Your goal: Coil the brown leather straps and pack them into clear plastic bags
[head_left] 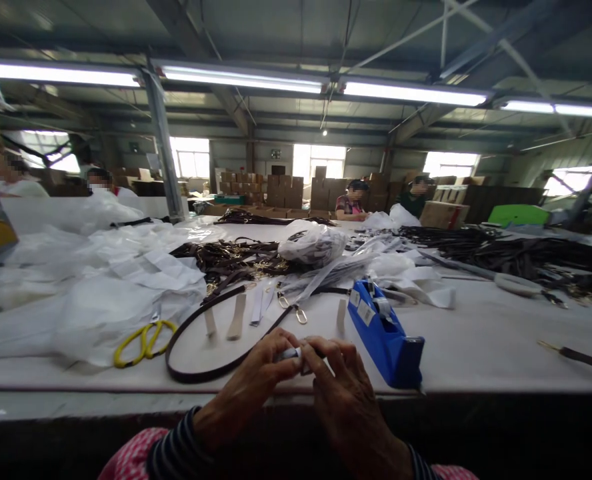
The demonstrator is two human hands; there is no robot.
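Note:
Just beyond the table's front edge, my left hand (pixel 259 367) pinches a small white piece (pixel 290 354), perhaps folded paper or wrap. The fingertips of my right hand (pixel 343 377) close on the same piece from the other side, and a bit of something dark shows there. What is inside it is hidden by the fingers. A dark leather strap (pixel 191 377) lies looped on the table behind my left hand, with a gold oval ring (pixel 301 315) near its end. To the right of my hands stands a blue tape dispenser (pixel 389 340).
Yellow-handled scissors (pixel 146 343) lie at the left beside crumpled white plastic wrap (pixel 121 313). Paper strips (pixel 237 317) rest ahead of my hands. Behind are a heap of dark straps (pixel 241 257) and a plastic-wrapped bundle (pixel 312 241). Several people sit farther off.

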